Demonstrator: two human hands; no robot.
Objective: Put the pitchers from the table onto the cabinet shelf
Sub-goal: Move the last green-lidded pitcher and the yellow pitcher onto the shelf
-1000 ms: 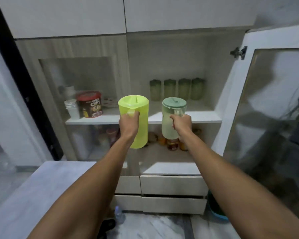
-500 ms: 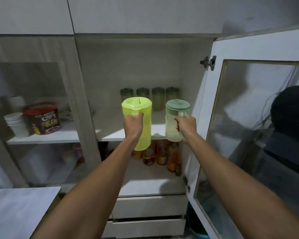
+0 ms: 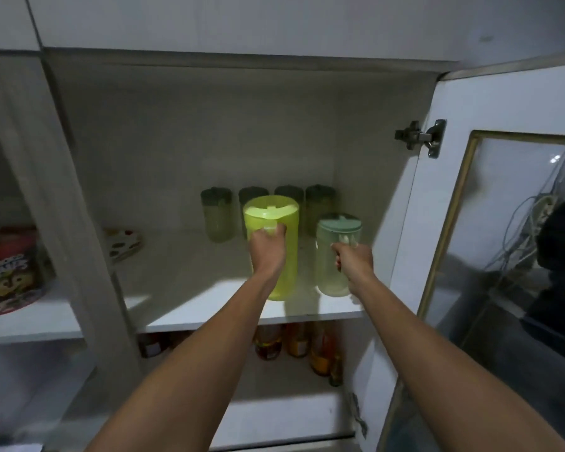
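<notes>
A tall lime-yellow pitcher (image 3: 282, 223) with a matching lid stands upright on the white cabinet shelf (image 3: 209, 308), its base touching the shelf. My left hand (image 3: 267, 252) is closed around its handle. To its right a shorter pale pitcher with a green lid (image 3: 331, 259) also rests upright on the shelf near the front edge. My right hand (image 3: 353, 264) grips its handle. Both arms reach in through the open cabinet bay.
Several dark-lidded green jars (image 3: 217, 216) line the shelf's back behind the pitchers. A patterned dish (image 3: 124, 244) lies at the shelf's left. A cereal tub (image 3: 9, 272) sits behind the shut glass door on the left. Bottles (image 3: 296, 340) fill the lower shelf. The open glass door (image 3: 503, 256) stands on the right.
Both hands have carried the pitchers forward into the cabinet and lowered them onto the shelf. I have come closer, so the shelf fills the view.
</notes>
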